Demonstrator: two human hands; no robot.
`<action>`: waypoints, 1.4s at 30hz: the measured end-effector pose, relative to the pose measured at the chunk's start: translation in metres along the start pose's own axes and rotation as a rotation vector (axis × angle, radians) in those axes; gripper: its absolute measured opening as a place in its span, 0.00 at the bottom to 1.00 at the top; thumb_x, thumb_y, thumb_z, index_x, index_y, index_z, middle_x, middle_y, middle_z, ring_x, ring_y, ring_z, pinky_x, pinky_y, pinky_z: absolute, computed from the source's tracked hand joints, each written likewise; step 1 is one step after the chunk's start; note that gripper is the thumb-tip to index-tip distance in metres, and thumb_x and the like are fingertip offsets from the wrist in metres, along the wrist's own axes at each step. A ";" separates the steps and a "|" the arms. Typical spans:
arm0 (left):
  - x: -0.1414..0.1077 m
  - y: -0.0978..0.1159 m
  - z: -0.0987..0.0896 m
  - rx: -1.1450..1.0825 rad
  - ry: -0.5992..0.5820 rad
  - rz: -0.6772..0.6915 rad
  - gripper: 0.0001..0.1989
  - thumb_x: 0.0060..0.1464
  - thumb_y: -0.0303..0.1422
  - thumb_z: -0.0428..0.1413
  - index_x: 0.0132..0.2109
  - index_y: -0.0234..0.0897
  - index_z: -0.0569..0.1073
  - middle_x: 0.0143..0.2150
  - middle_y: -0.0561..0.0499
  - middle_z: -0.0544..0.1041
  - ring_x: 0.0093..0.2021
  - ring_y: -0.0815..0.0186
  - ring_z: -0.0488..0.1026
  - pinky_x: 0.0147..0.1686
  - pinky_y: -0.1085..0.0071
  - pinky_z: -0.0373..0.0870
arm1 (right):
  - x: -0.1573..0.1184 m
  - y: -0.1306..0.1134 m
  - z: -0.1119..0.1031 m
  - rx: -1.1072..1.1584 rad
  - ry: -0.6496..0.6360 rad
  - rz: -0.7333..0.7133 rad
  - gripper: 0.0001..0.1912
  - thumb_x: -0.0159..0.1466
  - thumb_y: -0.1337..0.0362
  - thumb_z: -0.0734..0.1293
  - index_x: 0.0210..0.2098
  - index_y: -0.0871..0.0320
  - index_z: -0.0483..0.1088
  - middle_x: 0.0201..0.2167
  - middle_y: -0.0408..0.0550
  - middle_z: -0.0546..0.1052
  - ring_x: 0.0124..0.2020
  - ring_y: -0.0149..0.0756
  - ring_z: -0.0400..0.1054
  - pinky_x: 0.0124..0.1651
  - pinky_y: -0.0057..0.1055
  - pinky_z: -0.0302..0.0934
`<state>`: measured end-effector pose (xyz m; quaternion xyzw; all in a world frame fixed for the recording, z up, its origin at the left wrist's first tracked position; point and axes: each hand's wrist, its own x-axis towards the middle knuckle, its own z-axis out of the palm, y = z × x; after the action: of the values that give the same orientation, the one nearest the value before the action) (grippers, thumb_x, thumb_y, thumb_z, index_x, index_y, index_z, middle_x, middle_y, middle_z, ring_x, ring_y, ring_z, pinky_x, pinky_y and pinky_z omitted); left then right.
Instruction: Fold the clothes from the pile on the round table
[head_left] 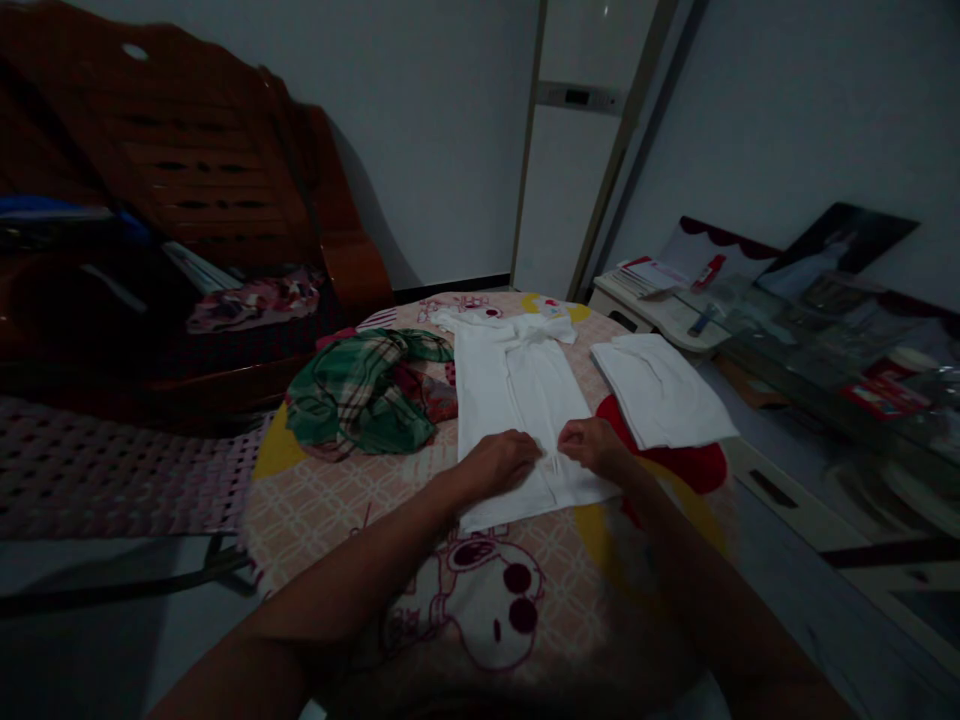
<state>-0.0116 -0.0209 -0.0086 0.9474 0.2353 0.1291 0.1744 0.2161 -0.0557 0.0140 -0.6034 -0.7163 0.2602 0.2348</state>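
Note:
A white shirt (487,375) lies spread on the round table, its sleeves at the far end and a creased opening running down its middle. My left hand (504,458) rests on the near part of the shirt, fingers curled onto the cloth left of the opening. Just across from it, my right hand (592,445) pinches the cloth on the other side. A narrow gap separates the two hands. Both sets of fingertips are partly hidden by the knuckles and the dim light.
A patterned cloth (337,510) covers the table. Crumpled green plaid fabric (367,390) lies at left; a folded white garment (664,390) lies at right. Beyond stand a wooden bench (356,265), a woven lounger (127,470) and a glass-topped cabinet (817,375).

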 end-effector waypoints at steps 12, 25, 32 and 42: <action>-0.027 -0.046 -0.059 0.295 0.005 -0.796 0.20 0.64 0.42 0.48 0.42 0.31 0.79 0.41 0.39 0.81 0.45 0.55 0.77 0.42 0.68 0.68 | -0.015 -0.039 0.037 0.131 -0.231 -0.092 0.04 0.57 0.69 0.68 0.28 0.60 0.75 0.21 0.40 0.73 0.24 0.29 0.66 0.29 0.24 0.54; -0.024 -0.052 -0.047 0.183 0.001 -0.760 0.21 0.62 0.44 0.51 0.41 0.30 0.79 0.39 0.39 0.80 0.43 0.56 0.76 0.43 0.69 0.68 | -0.037 -0.080 0.081 -0.404 -0.213 -0.581 0.10 0.66 0.59 0.69 0.39 0.61 0.74 0.38 0.52 0.74 0.37 0.38 0.68 0.39 0.32 0.61; -0.025 -0.054 -0.047 0.140 0.012 -0.733 0.18 0.61 0.40 0.52 0.39 0.30 0.80 0.37 0.39 0.80 0.41 0.56 0.77 0.41 0.68 0.68 | -0.039 -0.088 0.093 -0.574 -0.176 -0.637 0.05 0.67 0.70 0.64 0.38 0.62 0.72 0.36 0.53 0.73 0.33 0.38 0.65 0.34 0.33 0.57; -0.030 -0.067 -0.057 0.023 -0.023 -0.686 0.18 0.62 0.37 0.51 0.29 0.33 0.79 0.29 0.46 0.79 0.32 0.62 0.75 0.36 0.71 0.66 | -0.038 -0.094 0.103 -0.594 -0.133 -0.675 0.10 0.65 0.76 0.60 0.36 0.61 0.72 0.33 0.53 0.74 0.31 0.38 0.65 0.32 0.33 0.56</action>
<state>-0.0823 0.0352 0.0116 0.8163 0.5398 0.0496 0.1996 0.0855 -0.1148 -0.0025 -0.3595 -0.9299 -0.0096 0.0766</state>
